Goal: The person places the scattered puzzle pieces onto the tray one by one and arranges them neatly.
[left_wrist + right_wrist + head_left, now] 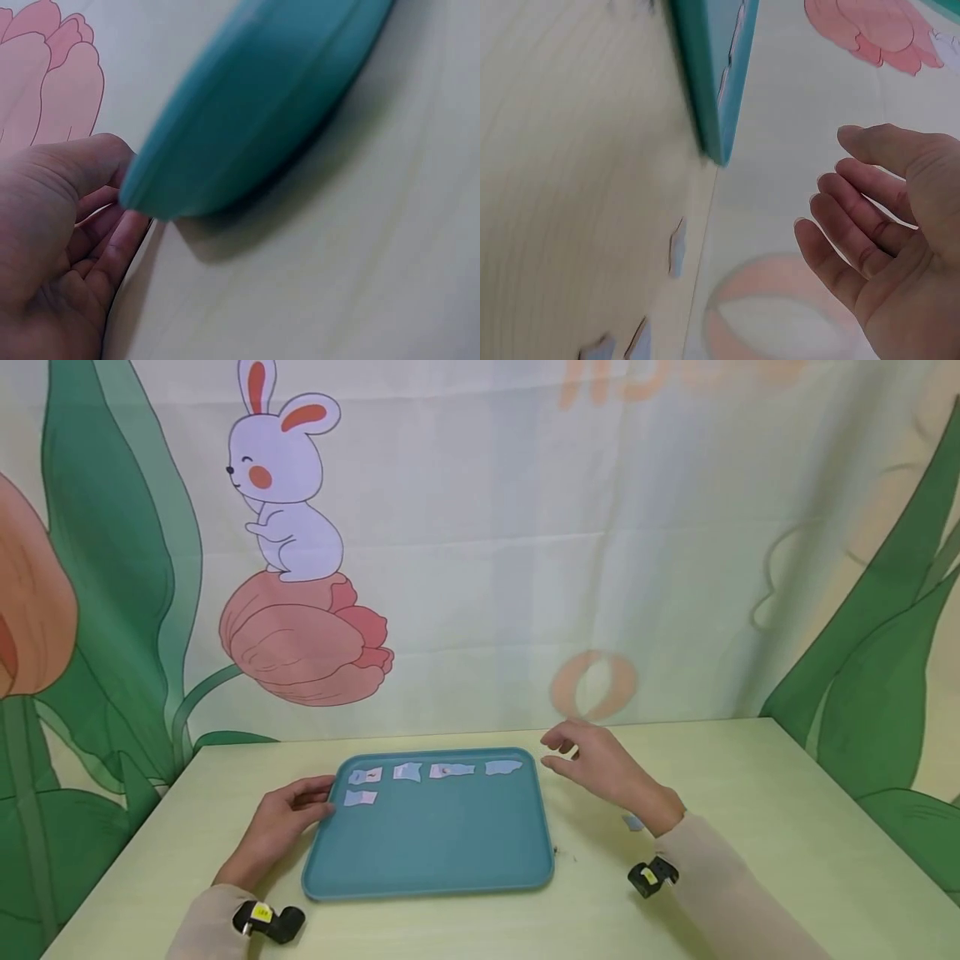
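Observation:
A teal rectangular tray (442, 839) lies on the table. Along its far side several torn pieces of printed paper (365, 775) form a row, and one more piece (360, 797) lies below the row's left end. My left hand (281, 818) holds the tray's left edge; in the left wrist view, the thumb (97, 157) is on one side of the rim and fingers are on the other. Past the tray's far right corner, my right hand (600, 764) is raised with nothing in it, its fingers loosely bent and apart from the thumb.
A loose paper piece (633, 822) lies on the pale table (787, 827) beneath the right forearm. More scraps (677, 247) show on the table in the right wrist view. Behind the table hangs a printed cloth (480, 568) with a rabbit and flowers.

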Available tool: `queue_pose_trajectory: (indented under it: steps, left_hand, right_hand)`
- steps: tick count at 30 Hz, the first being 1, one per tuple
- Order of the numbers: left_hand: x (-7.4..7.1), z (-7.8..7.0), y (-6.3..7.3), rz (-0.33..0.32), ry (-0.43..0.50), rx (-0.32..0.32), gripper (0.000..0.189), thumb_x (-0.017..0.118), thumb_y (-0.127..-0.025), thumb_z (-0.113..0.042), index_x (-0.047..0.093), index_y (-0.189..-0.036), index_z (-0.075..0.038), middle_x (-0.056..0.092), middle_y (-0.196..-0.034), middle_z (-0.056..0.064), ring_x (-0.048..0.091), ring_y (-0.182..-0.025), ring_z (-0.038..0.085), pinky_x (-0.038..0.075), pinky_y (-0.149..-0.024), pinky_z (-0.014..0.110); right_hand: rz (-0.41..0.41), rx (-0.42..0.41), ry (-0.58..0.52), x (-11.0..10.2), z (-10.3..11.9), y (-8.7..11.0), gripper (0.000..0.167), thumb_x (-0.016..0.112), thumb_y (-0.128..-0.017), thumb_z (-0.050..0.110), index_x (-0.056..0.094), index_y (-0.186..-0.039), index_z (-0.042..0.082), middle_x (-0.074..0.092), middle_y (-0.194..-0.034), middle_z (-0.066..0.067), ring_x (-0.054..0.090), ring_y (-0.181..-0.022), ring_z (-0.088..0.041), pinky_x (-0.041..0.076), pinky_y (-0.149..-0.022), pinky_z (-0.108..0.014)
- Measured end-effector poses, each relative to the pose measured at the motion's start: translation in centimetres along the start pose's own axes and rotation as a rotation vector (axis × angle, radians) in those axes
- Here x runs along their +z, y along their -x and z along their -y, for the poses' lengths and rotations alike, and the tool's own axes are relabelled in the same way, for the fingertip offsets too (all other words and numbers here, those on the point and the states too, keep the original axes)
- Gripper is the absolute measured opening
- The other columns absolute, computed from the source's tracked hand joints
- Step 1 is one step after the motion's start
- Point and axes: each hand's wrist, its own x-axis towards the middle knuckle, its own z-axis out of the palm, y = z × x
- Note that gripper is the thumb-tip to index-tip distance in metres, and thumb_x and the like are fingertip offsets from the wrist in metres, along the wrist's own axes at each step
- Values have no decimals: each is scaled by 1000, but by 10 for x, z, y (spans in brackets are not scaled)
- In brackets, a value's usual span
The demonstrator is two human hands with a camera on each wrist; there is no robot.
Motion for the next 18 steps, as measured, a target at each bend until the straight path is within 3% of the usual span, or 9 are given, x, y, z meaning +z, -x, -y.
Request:
queue_pose_trajectory:
  steps: [10, 18]
  left_hand:
    - [-1, 1, 0, 0, -3, -11, 53, 70, -103, -9, 53, -152, 3, 59, -145, 25, 60, -127, 39, 56, -104, 41]
    - [-1, -1, 0, -3, -8, -2, 53, 71, -102, -10, 54, -151, 4, 60, -143, 26, 60, -126, 39, 57, -103, 41]
  right_hand:
    - [-41, 34, 35, -14, -33, 14, 20, 77, -95, 2, 73, -114, -1, 70, -111, -13, 67, -98, -32, 61, -86, -49]
    - [-20, 68, 19, -17, -50, 15, 18, 76, -97, 4, 74, -114, -3, 71, -110, -14, 68, -99, -32, 60, -87, -48]
